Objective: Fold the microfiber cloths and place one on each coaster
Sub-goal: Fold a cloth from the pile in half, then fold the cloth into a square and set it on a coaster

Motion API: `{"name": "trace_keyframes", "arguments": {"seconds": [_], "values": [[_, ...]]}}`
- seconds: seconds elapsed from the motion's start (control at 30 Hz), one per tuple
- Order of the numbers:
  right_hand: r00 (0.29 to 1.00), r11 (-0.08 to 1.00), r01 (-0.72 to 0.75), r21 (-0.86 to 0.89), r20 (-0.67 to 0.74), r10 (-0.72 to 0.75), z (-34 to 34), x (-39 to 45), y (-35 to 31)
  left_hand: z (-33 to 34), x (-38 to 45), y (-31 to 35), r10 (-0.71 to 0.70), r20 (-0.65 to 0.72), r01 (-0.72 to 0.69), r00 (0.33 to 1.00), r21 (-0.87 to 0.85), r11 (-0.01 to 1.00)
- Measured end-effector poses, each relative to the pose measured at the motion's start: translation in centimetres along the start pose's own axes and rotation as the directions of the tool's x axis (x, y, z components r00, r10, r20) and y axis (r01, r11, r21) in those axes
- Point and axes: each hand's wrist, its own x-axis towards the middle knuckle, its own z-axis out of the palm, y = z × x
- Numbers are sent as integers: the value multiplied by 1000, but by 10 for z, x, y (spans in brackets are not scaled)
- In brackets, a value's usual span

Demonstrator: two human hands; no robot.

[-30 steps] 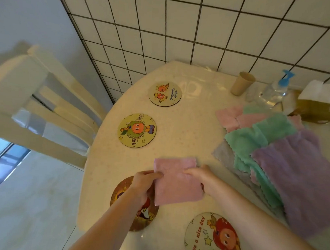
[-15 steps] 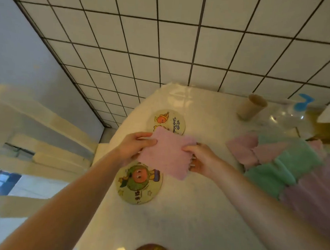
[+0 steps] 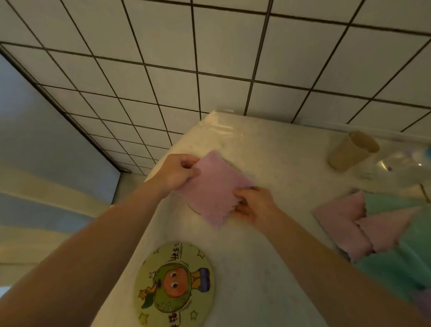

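White tiled wall (image 3: 164, 62) with dark grout backs pale speckled surface (image 3: 268, 239); surface's left edge runs diagonally, drop to floor beyond. Bare stretch of surface between hands and cloth pile. Pile of unfolded cloths (image 3: 391, 240), pink and green, at right edge. Round coaster (image 3: 174, 289) with cartoon orange figure near left edge; printed characters too small to read. Folded pink cloth (image 3: 216, 188) held over far coaster, mostly hidden beneath. Left hand (image 3: 178, 173) pinches cloth's far-left corner; right hand (image 3: 253, 205) grips near-right edge. Paper cup (image 3: 350, 152) near wall.

A paper cup (image 3: 352, 150) stands beside what looks like a clear bottle (image 3: 407, 166).
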Motion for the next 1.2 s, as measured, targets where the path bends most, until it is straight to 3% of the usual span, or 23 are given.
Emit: {"name": "trace_keyframes", "arguments": {"seconds": [0.1,0.17,0.27,0.4,0.53,0.67,0.77,0.83,0.87,0.9,0.93,0.97,1.03,1.1,1.2], "values": [[1000,1000,-15,-10,-17,15,-2,9,3,4,10,-3,41,-15,-40,999,84,996],[1000,998,-3,-56,-29,1,-5,11,4,8,11,-5,94,-65,-77,993,233,969],[998,989,9,-144,-63,-18,-12,7,6,14,4,-11,207,-141,-111,968,499,860],[988,979,12,-204,-146,-43,-37,-7,8,14,-18,-13,261,-186,-90,947,626,774],[986,967,44,-251,-143,-82,-80,-37,19,17,-52,-9,355,-111,-148,928,764,628],[981,925,87,-371,-130,-144,-133,-75,46,49,-98,-1,366,9,-243,930,764,598],[943,781,213,-587,-88,-322,-182,-103,59,92,-137,5,389,102,-335,916,729,597],[972,665,235,-709,192,-138,-220,-122,64,129,-165,8,413,168,-408,895,680,609],[958,578,284,-765,247,-145,-233,-121,70,140,-171,5,429,194,-441,882,659,610],[953,502,286,-816,185,-241,-250,-129,80,158,-183,6,444,222,-472,868,643,603],[898,481,268,-835,36,-439,-264,-141,90,174,-192,6,460,249,-502,852,635,587],[785,413,251,-875,-66,-616,-291,-153,102,198,-207,10,467,276,-527,840,620,581],[678,336,248,-909,-85,-730,-327,-179,117,243,-230,17,481,335,-579,810,589,565],[673,238,209,-949,-37,-739,-370,-191,127,290,-249,25,495,403,-633,770,578,515],[750,163,113,-980,-23,-661,-420,-205,135,348,-271,41,513,443,-674,736,553,490]]}}
